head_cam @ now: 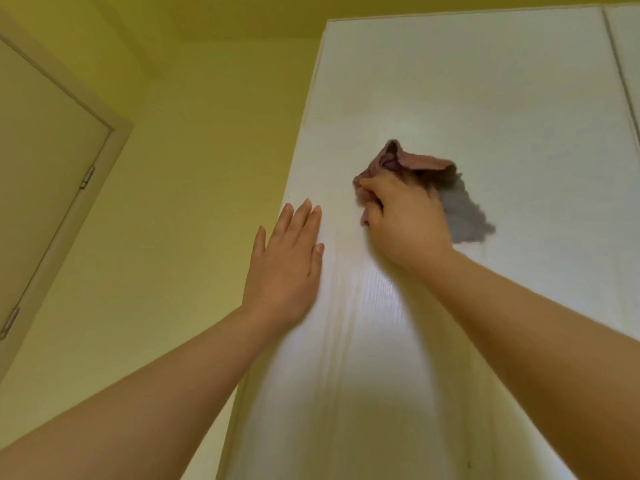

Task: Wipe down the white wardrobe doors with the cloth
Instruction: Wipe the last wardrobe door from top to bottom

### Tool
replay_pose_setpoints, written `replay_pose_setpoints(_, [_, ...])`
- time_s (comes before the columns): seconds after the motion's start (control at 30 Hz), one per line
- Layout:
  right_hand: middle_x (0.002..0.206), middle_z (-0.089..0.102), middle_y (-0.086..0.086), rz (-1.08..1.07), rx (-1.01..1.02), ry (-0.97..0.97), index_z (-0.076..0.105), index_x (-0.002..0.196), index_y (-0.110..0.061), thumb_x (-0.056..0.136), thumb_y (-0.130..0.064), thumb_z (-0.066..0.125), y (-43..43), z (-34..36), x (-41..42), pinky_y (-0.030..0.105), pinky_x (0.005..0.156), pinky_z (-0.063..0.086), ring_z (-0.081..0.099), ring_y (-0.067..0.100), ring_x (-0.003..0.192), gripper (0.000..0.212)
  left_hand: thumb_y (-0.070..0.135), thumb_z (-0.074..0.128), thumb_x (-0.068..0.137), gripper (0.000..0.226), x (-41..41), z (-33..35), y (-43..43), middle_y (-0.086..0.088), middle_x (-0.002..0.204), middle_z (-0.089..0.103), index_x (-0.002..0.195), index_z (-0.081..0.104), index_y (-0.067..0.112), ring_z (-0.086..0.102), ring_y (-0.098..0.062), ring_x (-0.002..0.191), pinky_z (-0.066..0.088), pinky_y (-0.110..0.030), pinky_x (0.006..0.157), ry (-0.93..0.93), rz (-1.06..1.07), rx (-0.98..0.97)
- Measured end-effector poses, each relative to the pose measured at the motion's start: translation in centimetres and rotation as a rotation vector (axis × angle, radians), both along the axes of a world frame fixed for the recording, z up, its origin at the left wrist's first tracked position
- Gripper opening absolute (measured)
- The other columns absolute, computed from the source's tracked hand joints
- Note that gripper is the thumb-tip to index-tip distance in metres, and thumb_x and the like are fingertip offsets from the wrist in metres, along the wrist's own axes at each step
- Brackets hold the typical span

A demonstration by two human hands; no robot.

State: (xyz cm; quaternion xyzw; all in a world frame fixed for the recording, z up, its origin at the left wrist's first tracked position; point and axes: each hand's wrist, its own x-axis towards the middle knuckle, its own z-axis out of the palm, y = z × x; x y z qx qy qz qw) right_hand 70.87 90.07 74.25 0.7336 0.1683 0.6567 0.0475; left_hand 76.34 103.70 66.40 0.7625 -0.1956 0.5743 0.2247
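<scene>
The curled fingers (372, 194) of the right hand (405, 220) bunch a dusty-pink cloth (420, 162) and press it against the upper middle of the white wardrobe door (485, 91). The left hand (287, 261) lies flat on the same door by its left edge, its fingers straight and close together. At far right a seam borders a neighbouring door (629, 39). Left of the wardrobe, a yellow wall (194, 161) meets a beige room door (41, 150) with two hinges.
</scene>
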Motion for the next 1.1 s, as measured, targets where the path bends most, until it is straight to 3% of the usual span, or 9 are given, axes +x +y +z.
replay_pose_setpoints(0.13, [0.101,0.068,0.002,0.02,-0.33,0.044,0.066,0.111,-0.025,0.082,-0.026,0.026,-0.1,-3.9,0.0,0.035,0.085,0.035,0.057,0.024,0.097,0.049,0.032,0.014,0.103,0.052,0.3,-0.4,-0.1,0.013,0.158,-0.01,0.151,-0.004,0.027,-0.015,-0.006,0.144,-0.007,-0.034,0.116,-0.024,0.019,-0.009])
replay_pose_setpoints(0.3, [0.11,0.062,0.002,0.07,-0.021,0.009,0.064,0.108,-0.018,0.085,-0.012,0.036,0.9,-1.7,0.3,0.033,0.091,0.03,0.048,0.024,0.106,0.036,0.04,0.004,0.098,0.055,0.7,-0.6,-0.3,0.015,0.156,-0.011,0.151,-0.003,0.026,-0.014,-0.006,0.144,-0.007,-0.033,0.116,-0.067,0.021,-0.011])
replay_pose_setpoints(0.47, [0.085,0.072,0.002,0.003,-0.371,0.028,0.07,0.101,-0.023,0.082,-0.025,0.034,0.1,-5.4,0.7,0.031,0.075,0.041,0.065,0.024,0.077,0.042,0.044,-0.003,0.086,0.071,1.3,-1.8,-0.2,0.007,0.158,0.012,0.151,0.015,0.02,-0.001,-0.006,0.143,-0.003,-0.034,0.114,-0.159,0.009,-0.024])
replay_pose_setpoints(0.53, [0.107,0.068,0.004,-0.029,-0.291,0.047,0.065,0.112,-0.027,0.082,-0.023,0.031,-1.3,-3.3,-0.3,0.035,0.084,0.045,0.061,0.027,0.095,0.046,0.043,-0.003,0.087,0.07,0.8,-2.1,-0.9,0.007,0.158,0.011,0.151,0.014,0.021,-0.001,-0.006,0.144,-0.006,-0.036,0.114,-0.152,0.01,-0.006])
replay_pose_setpoints(0.63, [0.138,0.048,0.0,-0.028,0.011,0.002,0.051,0.13,-0.028,0.085,-0.02,0.031,-0.8,-1.9,0.2,0.035,0.104,0.024,0.038,0.025,0.125,0.05,0.042,-0.011,0.082,0.074,0.6,-2.4,-0.7,0.01,0.159,0.002,0.152,0.005,0.023,-0.008,-0.007,0.145,-0.012,-0.035,0.113,-0.119,0.047,-0.009])
replay_pose_setpoints(0.7, [0.135,0.051,0.0,-0.051,-0.051,0.031,0.053,0.129,-0.024,0.081,-0.024,0.031,0.9,-4.5,1.0,0.038,0.107,0.02,0.035,0.023,0.13,0.053,0.042,-0.012,0.08,0.076,0.7,-2.2,-0.3,0.011,0.159,0.002,0.152,0.006,0.024,-0.008,-0.007,0.145,-0.013,-0.035,0.113,-0.113,0.063,-0.019])
replay_pose_setpoints(0.83, [0.097,0.071,0.0,-0.064,-0.327,0.066,0.065,0.115,-0.026,0.079,-0.025,0.031,-0.6,-6.8,0.3,0.04,0.086,0.044,0.063,0.027,0.094,0.05,0.039,-0.008,0.083,0.074,0.5,-2.4,0.0,0.009,0.158,0.012,0.152,0.014,0.023,0.001,-0.009,0.146,-0.019,-0.035,0.111,-0.151,0.091,-0.001])
replay_pose_setpoints(0.97, [0.123,0.06,-0.001,-0.055,0.006,0.023,0.058,0.124,-0.023,0.085,-0.029,0.025,-1.2,-3.3,-0.2,0.041,0.1,0.03,0.048,0.025,0.117,0.052,0.032,0.001,0.087,0.068,0.4,-2.6,-0.2,0.008,0.155,0.027,0.151,0.021,0.019,0.015,-0.012,0.145,-0.016,-0.039,0.111,-0.163,0.066,-0.021])
replay_pose_setpoints(1.1, [0.118,0.065,-0.001,-0.095,-0.253,0.083,0.062,0.12,-0.027,0.09,-0.037,0.026,0.0,-7.1,0.6,0.041,0.1,0.033,0.054,0.027,0.116,0.048,0.028,0.012,0.089,0.063,0.6,-1.9,0.3,0.004,0.147,0.041,0.148,0.029,0.017,0.029,-0.016,0.141,-0.011,-0.037,0.112,-0.211,0.064,-0.052])
